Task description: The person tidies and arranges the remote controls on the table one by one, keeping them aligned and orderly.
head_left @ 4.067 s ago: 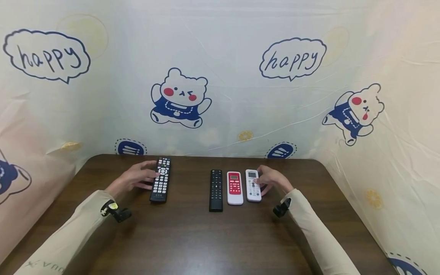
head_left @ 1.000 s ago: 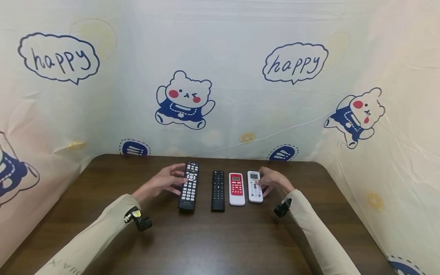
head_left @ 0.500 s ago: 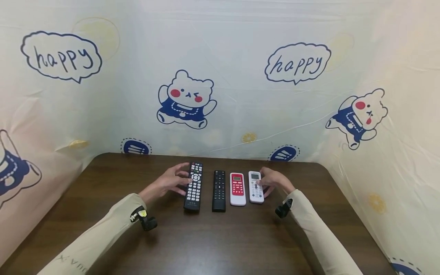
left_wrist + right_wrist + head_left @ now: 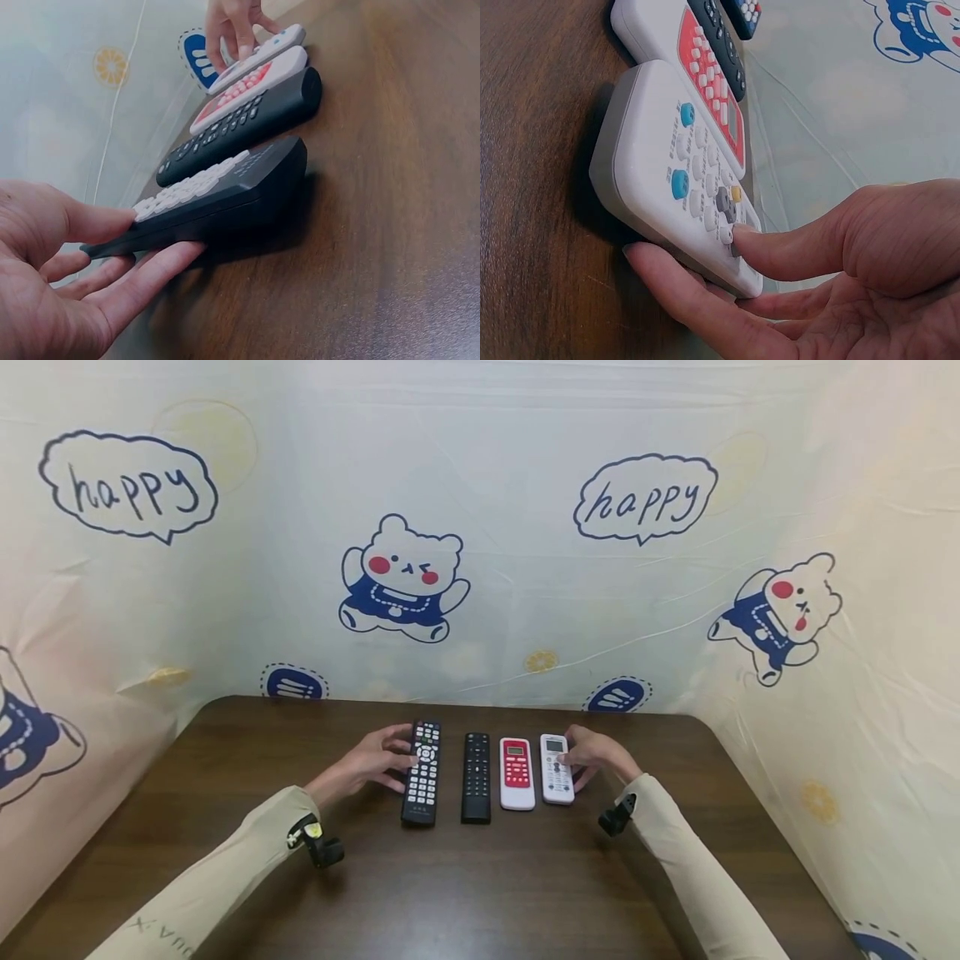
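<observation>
My left hand (image 4: pixel 371 762) pinches a long black remote control with white buttons (image 4: pixel 422 777) by its left side. In the left wrist view the thumb lies on its button face and the fingers are beneath, with a shadow on the table under its near end. My right hand (image 4: pixel 598 753) grips a white remote control (image 4: pixel 557 781) at the right end of the row. Its thumb is on the buttons and its fingers are at the side and underneath, as the right wrist view shows. Between the two held remotes lie a slim black remote control (image 4: pixel 476 777) and a white remote with a red face (image 4: pixel 517 785).
The four-sided brown wooden table (image 4: pixel 480 893) has rounded far corners. Behind and beside it hangs a pale printed curtain (image 4: pixel 510 602) with bears and speech bubbles. A small black camera (image 4: pixel 324 852) is strapped to the left wrist, another black camera (image 4: pixel 617 817) to the right.
Over the last four seconds my left hand has brought the long black remote rightward, close to the slim black one; lately it sits slightly lower in view. The right hand keeps its place.
</observation>
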{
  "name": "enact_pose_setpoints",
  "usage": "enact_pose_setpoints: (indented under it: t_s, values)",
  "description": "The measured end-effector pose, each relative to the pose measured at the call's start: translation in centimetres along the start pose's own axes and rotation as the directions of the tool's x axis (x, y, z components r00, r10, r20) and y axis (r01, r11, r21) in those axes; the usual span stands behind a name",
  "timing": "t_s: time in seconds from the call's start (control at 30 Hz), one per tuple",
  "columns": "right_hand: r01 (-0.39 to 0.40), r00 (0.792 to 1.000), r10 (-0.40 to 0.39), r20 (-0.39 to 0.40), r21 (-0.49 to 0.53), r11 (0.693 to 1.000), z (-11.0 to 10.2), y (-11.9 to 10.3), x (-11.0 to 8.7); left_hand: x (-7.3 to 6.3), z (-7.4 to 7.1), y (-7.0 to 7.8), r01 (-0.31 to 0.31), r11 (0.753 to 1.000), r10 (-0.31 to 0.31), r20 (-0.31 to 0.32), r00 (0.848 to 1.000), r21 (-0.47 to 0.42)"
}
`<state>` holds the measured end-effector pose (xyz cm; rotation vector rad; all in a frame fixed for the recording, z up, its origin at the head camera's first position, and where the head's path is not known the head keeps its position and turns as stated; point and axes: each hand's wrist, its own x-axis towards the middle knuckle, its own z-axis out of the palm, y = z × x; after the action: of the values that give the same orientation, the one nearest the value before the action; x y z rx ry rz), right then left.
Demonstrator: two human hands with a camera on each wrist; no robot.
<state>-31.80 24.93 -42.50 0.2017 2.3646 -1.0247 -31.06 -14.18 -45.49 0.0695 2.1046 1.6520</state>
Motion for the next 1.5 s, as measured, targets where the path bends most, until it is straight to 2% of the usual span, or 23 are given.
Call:
enact_pose_setpoints:
  t_s: [0.5,0.83,0.97,1.1,1.3,1.5]
  values:
    - [0.002,1.000,-0.002,-0.009,0.000,1.000,0.0,0.1,-0.1,0.3,1.1,0.0,-0.002,1.000,0.002,0.009,1.000,-0.001]
    - [-0.001,1.000,0.001,-0.018,0.005,1.000,-0.2,0.3,-0.6,-0.1,2.3,0.8,-0.059,0.986,0.063,-0.016,0.998,0.155]
    - [0.017,1.000,-0.017,-0.016,0.001,1.000,-0.1,0.2,-0.5,-0.2,2.5,0.9,-0.045,0.979,0.057,-0.054,0.997,0.200]
    - [0.029,1.000,-0.029,-0.011,0.007,1.000,-0.1,0.2,-0.3,-0.2,2.5,0.7,-0.042,0.979,0.055,-0.060,0.997,0.202]
    - [0.040,0.999,-0.040,-0.018,-0.009,0.999,-0.2,0.2,-0.3,-0.1,2.5,0.8,-0.071,0.983,0.081,-0.052,0.995,0.170]
    - [0.041,0.999,-0.041,-0.011,0.004,0.999,-0.1,0.4,-0.1,-0.1,2.5,0.6,-0.042,0.986,0.052,-0.062,0.997,0.161]
